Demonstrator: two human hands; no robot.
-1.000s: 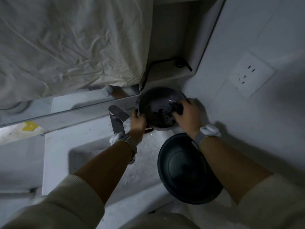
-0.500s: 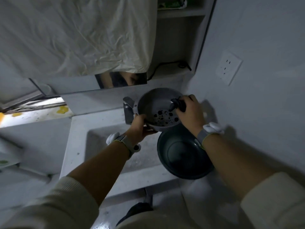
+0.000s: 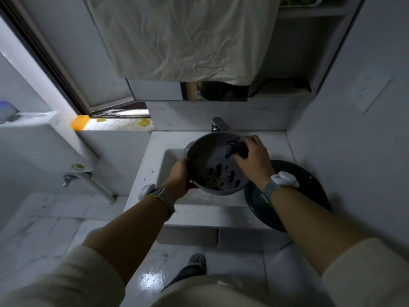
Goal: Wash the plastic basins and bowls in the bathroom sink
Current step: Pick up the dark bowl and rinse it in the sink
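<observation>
At the far left an orange block (image 3: 80,122) is sitting on the window ledge (image 3: 119,125), well apart from the white sink (image 3: 146,173). Over the sink's hollow, the left hand (image 3: 179,177) is gripping the near-left rim of the grey bowl (image 3: 205,158), fingers curled under the wall and thumb pressing at the rim, holding it tilted with its opening facing the camera. Dark blotches (whether dirt or holes I cannot tell) are lying in the bowl's bottom. The tap (image 3: 218,124) is standing just behind the bowl at the sink's back edge. The right hand (image 3: 252,157) is reaching over the bowl's far-right rim, fingers bunched together and pinching a dark scrubbing cloth (image 3: 238,148) against the inner wall. At the sink's right edge, a dark basin (image 3: 309,185) is resting partly under the right forearm, below and just beside the bowl.
</observation>
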